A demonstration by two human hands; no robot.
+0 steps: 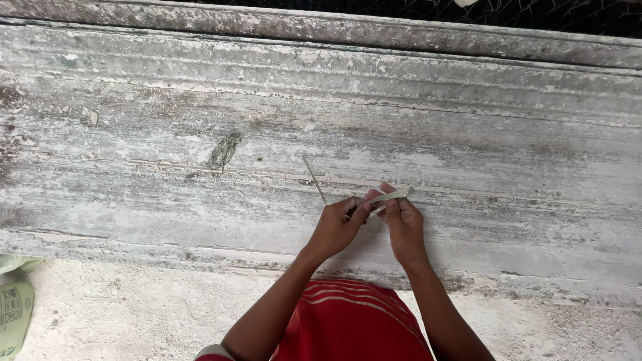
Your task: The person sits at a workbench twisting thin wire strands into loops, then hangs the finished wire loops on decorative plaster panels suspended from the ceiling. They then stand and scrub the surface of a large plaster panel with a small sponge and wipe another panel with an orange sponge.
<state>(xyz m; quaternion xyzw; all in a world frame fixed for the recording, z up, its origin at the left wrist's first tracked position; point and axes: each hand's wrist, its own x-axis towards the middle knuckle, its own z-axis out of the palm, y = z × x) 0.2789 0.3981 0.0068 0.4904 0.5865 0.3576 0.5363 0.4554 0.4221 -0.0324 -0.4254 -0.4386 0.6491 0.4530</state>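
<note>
A weathered bench (468, 120) of ribbed, flaking whitewashed boards fills most of the view. On it, well to the left of the hands, lies a small tangle of greenish fibres (224, 150). Nothing lies between that tangle and the hands. Below the bench edge runs a pale, gritty floor (120, 307), and at its far left edge a light green bag (13, 307) shows in part. A red striped garment (348, 321) sits between the forearms.

The two hands meet over the bench's lower boards. The left hand (336, 225) is closed, pinching a thin pale strip (388, 197) with its fingertips. The right hand (404, 224) is closed on the same strip from the other side. The strip is flat, narrow and straw-coloured, poking out to the right above the right hand. A thin stalk (314, 177) rises slantwise up and left from the left hand.
</note>
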